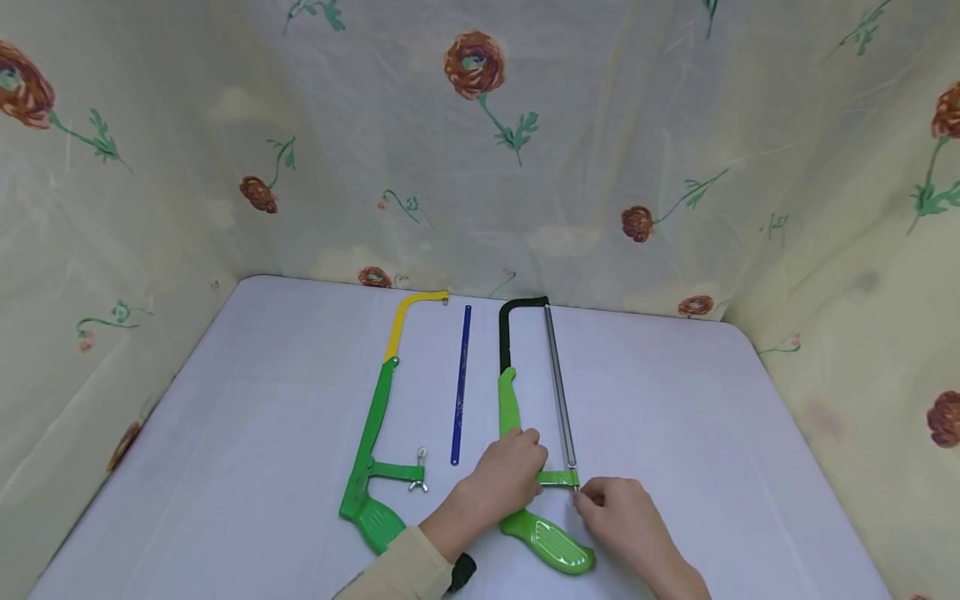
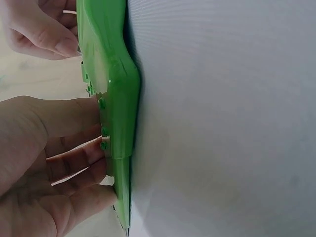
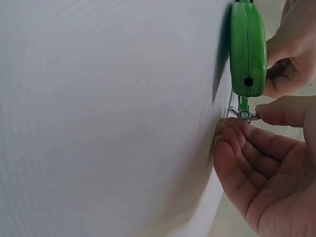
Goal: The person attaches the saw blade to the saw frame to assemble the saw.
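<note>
A hacksaw (image 1: pixel 558 546) with a light green handle and black front frame lies on the table, a grey blade (image 1: pixel 558 383) stretched along its right side. My left hand (image 1: pixel 510 471) holds its frame just ahead of the handle; in the left wrist view, the fingertips (image 2: pixel 89 111) and thumb lie along the green frame (image 2: pixel 121 98). At the blade's near end, my right hand (image 1: pixel 626 517) pinches the small metal wing nut (image 3: pixel 244 115) between thumb and fingers. The right wrist view shows this wing nut below the handle's butt (image 3: pixel 248 54).
A second hacksaw (image 1: pixel 371 425), dark green with a yellow front frame and no blade, lies to the left, its handle end partly behind my left sleeve (image 1: pixel 408 571). Between the saws lies a loose blue blade (image 1: pixel 461 383). Flower-patterned sheeting (image 1: pixel 570 167) surrounds the white table (image 1: pixel 247 400).
</note>
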Tool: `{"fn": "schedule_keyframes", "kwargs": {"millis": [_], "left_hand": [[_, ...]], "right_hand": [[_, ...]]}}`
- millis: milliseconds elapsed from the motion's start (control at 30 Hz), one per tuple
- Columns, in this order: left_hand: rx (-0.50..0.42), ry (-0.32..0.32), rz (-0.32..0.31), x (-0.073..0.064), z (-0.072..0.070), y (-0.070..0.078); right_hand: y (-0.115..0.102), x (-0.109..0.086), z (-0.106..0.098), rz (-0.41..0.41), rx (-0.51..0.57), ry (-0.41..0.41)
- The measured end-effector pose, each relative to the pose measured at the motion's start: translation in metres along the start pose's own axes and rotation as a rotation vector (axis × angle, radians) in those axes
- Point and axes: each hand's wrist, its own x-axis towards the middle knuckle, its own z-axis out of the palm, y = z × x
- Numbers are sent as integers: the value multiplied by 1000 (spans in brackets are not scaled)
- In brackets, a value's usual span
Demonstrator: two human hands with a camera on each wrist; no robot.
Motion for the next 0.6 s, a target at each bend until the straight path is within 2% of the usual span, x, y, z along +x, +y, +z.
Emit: {"fn": "schedule_keyframes", "kwargs": {"millis": [333, 600], "left_hand": [[-19, 15, -6, 2, 3, -1], [-23, 9, -10, 1, 3, -1]], "right_hand": [[2, 1, 0, 15, 32, -25], [4, 0, 0, -27, 55, -16]]}}
